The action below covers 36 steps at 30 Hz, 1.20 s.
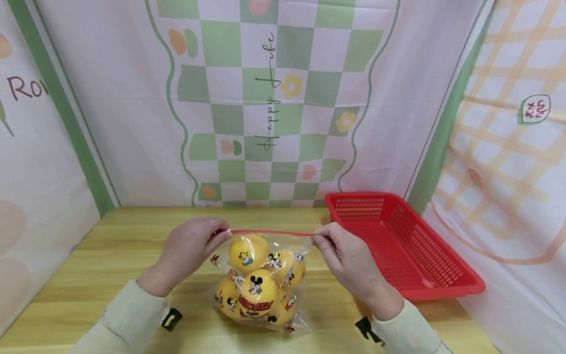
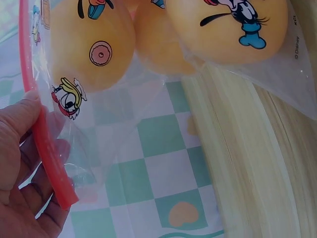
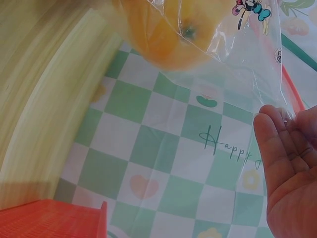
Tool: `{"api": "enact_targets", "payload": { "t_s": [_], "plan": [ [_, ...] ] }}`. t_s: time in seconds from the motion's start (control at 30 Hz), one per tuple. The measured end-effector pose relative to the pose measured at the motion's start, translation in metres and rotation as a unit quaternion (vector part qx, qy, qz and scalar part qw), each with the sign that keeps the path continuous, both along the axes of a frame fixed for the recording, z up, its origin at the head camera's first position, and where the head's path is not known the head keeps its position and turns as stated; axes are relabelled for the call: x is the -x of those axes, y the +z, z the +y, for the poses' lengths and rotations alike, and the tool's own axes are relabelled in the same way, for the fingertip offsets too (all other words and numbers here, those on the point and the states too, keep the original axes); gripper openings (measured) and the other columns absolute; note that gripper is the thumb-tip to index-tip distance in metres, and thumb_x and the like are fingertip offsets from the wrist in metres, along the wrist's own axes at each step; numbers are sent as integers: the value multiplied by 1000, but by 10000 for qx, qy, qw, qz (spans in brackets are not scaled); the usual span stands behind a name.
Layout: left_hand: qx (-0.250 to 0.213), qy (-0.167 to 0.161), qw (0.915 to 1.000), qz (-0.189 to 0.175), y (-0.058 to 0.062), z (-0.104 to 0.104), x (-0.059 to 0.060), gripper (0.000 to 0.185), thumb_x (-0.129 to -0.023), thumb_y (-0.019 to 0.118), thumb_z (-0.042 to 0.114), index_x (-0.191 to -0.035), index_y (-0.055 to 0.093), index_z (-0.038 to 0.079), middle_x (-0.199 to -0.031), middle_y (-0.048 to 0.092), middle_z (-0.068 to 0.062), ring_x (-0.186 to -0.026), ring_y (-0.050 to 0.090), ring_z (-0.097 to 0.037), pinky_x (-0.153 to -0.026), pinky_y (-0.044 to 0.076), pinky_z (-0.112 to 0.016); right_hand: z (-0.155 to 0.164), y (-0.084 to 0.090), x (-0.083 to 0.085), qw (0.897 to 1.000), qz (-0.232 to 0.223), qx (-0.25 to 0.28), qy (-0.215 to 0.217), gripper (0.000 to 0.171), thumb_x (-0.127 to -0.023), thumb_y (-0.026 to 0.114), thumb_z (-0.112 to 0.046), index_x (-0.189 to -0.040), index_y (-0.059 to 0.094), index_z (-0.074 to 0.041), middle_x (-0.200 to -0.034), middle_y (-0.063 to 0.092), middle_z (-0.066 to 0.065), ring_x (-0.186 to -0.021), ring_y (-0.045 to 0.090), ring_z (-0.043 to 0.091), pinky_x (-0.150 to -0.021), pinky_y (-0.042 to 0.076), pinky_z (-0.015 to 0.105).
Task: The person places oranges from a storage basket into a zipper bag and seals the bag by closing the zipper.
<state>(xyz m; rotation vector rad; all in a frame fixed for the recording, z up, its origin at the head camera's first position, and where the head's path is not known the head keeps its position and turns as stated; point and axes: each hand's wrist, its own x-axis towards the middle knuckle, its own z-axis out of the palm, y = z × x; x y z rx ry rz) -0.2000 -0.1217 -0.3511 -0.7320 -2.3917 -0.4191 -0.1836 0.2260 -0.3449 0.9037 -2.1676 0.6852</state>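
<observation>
A clear zip bag (image 1: 305,287) with a red zip edge and cartoon prints holds several round yellow-orange fruits (image 1: 249,253). In the head view my left hand (image 1: 187,250) pinches the left end of the zip edge. At the opposite end, the right hand (image 1: 351,260) pinches the other top corner. The red edge (image 2: 47,148) runs between thumb and fingers in the left wrist view. One fruit (image 3: 168,34) shows a stem spot through the plastic in the right wrist view. The zip edge is stretched straight, and the bag's body stands below it.
A red plastic basket (image 1: 442,290) with slotted walls sits at the right of the wooden table (image 1: 97,260), close to the right hand. Behind the table hangs a checkered cloth (image 1: 256,113); more cloth panels flank both sides.
</observation>
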Motion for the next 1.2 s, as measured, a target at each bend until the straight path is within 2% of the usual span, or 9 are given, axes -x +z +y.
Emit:
{"api": "enact_targets", "payload": {
  "t_s": [0.7, 1.2],
  "plan": [
    [-36, 148, 9999, -72, -6, -13, -2, 11, -99, 71, 28, -97, 74, 18, -79, 67, 10, -68, 58, -3, -62, 51, -28, 0, -1, 0, 9999, -110, 30, -29, 16, -94, 72, -3, -104, 65, -13, -87, 65, -10, -70, 48, 0, -63, 43, 10],
    [-7, 396, 9984, -406, -7, -20, -5, 11, -100, 69, 29, -97, 74, 20, -79, 67, 12, -68, 57, -2, -62, 50, -29, 0, -1, 1, 10000, -65, 18, -9, 16, -94, 72, -2, -103, 65, -13, -87, 65, -11, -70, 47, 0, -63, 42, 9]
  ]
}}
